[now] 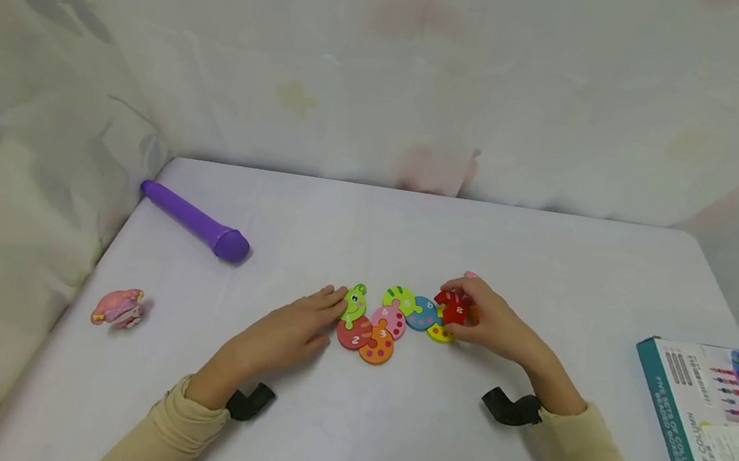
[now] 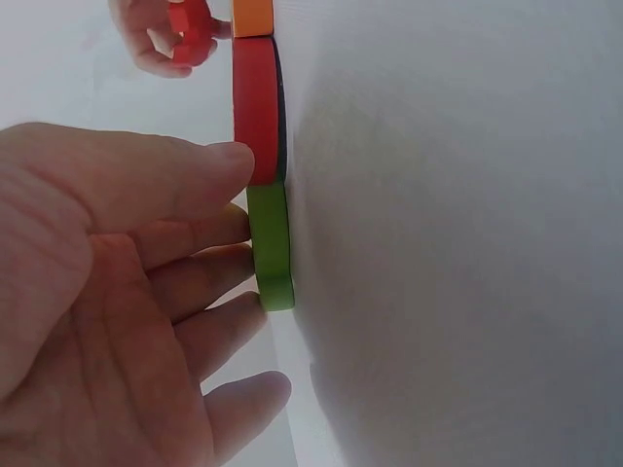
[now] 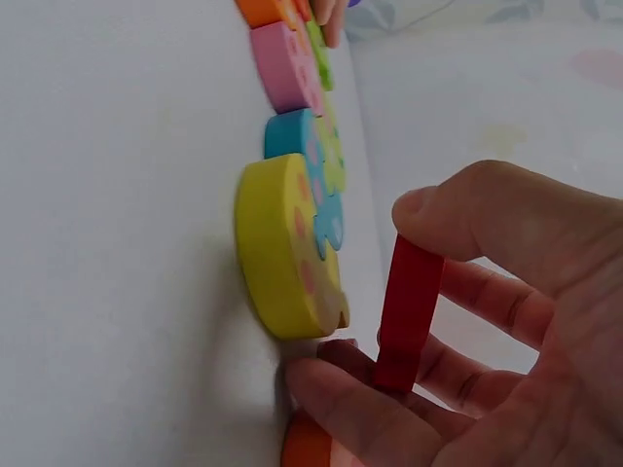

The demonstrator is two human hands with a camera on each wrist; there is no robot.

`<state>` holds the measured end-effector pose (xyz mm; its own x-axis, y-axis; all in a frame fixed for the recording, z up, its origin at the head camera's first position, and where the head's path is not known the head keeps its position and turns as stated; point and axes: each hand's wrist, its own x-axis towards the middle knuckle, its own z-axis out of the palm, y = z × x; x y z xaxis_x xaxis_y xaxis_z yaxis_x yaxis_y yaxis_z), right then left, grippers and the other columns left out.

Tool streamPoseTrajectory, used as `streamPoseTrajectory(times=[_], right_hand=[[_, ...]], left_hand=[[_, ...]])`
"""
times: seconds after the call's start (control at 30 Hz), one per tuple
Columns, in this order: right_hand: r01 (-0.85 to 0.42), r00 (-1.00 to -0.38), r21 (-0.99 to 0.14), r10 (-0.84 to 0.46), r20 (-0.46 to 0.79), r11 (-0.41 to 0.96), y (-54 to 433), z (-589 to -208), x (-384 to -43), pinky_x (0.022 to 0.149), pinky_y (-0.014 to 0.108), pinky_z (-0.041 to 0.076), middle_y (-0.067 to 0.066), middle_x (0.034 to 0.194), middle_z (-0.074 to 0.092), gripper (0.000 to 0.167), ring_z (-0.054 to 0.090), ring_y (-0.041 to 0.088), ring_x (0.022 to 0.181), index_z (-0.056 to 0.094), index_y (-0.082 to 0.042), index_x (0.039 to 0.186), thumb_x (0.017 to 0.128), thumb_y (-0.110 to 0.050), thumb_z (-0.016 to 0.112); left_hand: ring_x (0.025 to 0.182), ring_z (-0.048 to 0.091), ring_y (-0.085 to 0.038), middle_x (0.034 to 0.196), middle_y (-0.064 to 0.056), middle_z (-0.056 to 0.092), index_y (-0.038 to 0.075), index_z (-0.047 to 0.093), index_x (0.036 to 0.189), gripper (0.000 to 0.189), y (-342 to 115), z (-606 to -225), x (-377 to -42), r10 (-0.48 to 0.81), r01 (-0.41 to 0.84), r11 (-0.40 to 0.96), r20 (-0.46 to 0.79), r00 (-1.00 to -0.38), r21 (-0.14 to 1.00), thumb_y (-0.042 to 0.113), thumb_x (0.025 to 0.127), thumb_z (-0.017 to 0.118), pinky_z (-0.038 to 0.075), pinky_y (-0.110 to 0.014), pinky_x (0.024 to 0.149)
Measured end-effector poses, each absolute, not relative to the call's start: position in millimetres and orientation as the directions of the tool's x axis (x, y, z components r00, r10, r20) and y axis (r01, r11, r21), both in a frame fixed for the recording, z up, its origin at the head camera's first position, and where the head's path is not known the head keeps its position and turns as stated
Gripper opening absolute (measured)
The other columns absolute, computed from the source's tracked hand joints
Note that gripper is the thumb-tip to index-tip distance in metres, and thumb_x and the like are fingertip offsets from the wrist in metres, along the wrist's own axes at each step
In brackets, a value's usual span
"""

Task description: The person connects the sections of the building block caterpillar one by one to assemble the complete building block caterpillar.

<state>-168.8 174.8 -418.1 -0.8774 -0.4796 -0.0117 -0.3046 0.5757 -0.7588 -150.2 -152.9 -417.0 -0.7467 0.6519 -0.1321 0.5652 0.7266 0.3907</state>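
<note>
A chain of flat caterpillar puzzle pieces lies on the white table. It starts with a green smiling head piece (image 1: 354, 304), followed by a red piece (image 1: 352, 336) numbered 2, then orange, pink, green and blue pieces, and ends in a yellow spotted piece (image 3: 277, 248). My left hand (image 1: 288, 329) touches the head and red pieces from the left, fingers nearly straight. My right hand (image 1: 498, 323) pinches a red puzzle piece (image 3: 409, 316) numbered 8 between thumb and fingers, raised beside the yellow piece. Below those fingers, an orange piece (image 3: 304, 440) is partly hidden.
A purple toy microphone (image 1: 196, 222) lies at the table's back left, with a small pink toy figure (image 1: 119, 307) nearer me. To the right is a boxed bead set (image 1: 715, 444). Behind the right fingers, a pink bit (image 1: 470, 274) peeks out.
</note>
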Motion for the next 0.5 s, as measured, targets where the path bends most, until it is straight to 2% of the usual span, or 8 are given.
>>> streamPoseTrajectory(times=[0.23,0.5], right_hand=[[-0.333,-0.881,-0.707,-0.472,-0.003,0.625,177,-422,-175,0.080,0.036,0.052,0.010,0.116,0.051,0.051,0.047,0.024,0.102,0.050,-0.005,0.121,0.075,0.000,0.071],[-0.356,-0.864,-0.637,-0.501,-0.055,0.684,177,-418,-183,0.085,0.041,0.052,0.008,0.117,0.048,0.045,0.048,0.026,0.108,0.058,-0.007,0.119,0.076,0.002,0.070]], left_hand=[[0.138,0.022,-0.027,0.149,-0.010,0.028,0.004,0.039,0.139,0.057,-153,-417,-151,0.648,0.562,0.730,-0.136,-0.749,0.389,0.013,0.088,0.061,0.026,-0.043,0.109],[0.138,0.021,-0.024,0.150,-0.007,0.027,0.006,0.038,0.140,0.058,-154,-419,-151,0.646,0.558,0.733,-0.143,-0.750,0.389,0.014,0.088,0.061,0.025,-0.041,0.109]])
